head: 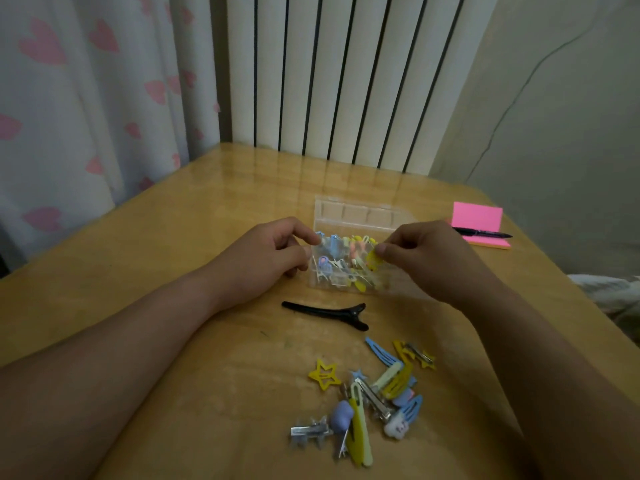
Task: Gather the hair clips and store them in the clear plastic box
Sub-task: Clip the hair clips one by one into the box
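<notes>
While the right hand (419,251) is pinching a yellow clip (374,259) between thumb and forefinger, it is hovering over the open clear plastic box (389,287), so the drop lies straight down. The left hand (270,254) is gripping the box's left rim. The loose hair clips (377,393) are lying nearer the person, closer to the right hand. A long black clip (325,311) is lying crosswise between box and heap. The wooden counter (207,341) is sitting against a radiator (346,74) and a heart-print curtain (86,98).
</notes>
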`<state>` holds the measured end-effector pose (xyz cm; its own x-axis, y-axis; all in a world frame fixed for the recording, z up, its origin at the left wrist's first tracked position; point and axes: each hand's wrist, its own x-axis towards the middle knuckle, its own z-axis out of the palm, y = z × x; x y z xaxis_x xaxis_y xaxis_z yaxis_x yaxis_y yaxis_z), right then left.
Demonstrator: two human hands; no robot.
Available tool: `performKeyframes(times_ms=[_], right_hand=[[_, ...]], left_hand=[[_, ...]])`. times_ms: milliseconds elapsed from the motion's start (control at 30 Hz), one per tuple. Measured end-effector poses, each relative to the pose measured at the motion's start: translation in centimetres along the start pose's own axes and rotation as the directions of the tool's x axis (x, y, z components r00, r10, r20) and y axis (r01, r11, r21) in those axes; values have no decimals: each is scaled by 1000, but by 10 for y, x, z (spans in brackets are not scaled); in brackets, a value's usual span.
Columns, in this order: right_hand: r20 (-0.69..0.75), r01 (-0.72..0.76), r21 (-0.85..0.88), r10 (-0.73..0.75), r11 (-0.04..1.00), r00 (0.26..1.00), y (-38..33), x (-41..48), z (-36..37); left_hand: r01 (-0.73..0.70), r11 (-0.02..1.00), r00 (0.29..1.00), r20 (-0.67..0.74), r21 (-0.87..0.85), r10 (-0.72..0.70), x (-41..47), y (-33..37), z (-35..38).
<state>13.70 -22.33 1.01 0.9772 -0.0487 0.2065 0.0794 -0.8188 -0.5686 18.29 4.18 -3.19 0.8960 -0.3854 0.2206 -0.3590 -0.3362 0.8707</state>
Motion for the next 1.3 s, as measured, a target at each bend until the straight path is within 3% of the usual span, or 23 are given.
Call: performKeyframes(times_ms=[333,600,800,933,1100,1167,1300], right_hand=[[12,-3,-91,4,996,1000,-2,-1,10],[0,33,-63,-33,997,999,-1,-2,9],[-23,154,29,-153,988,988,-18,-9,-1],[200,214,100,-230,972,952,-41,-22,-13],[612,256,-6,-199,967,765,-59,-35,-7],[684,335,-75,-196,939,703,-63,-39,0],[748,361,-49,-205,931,632,-65,-42,10]], left_hand=[[-11,1000,1000,-3,4,11,1,0,1],[-3,1000,1000,3,2,3,0,1,0],[5,1000,1000,10,-4,-5,-1,3,0],[6,1000,1000,-2,9,-6,-2,5,-1],[0,1000,1000,0,19,0,-2,3,-1],[-1,1000,1000,1,20,1,-1,2,-1],[-2,1000,1000,4,5,2,-1,2,0]])
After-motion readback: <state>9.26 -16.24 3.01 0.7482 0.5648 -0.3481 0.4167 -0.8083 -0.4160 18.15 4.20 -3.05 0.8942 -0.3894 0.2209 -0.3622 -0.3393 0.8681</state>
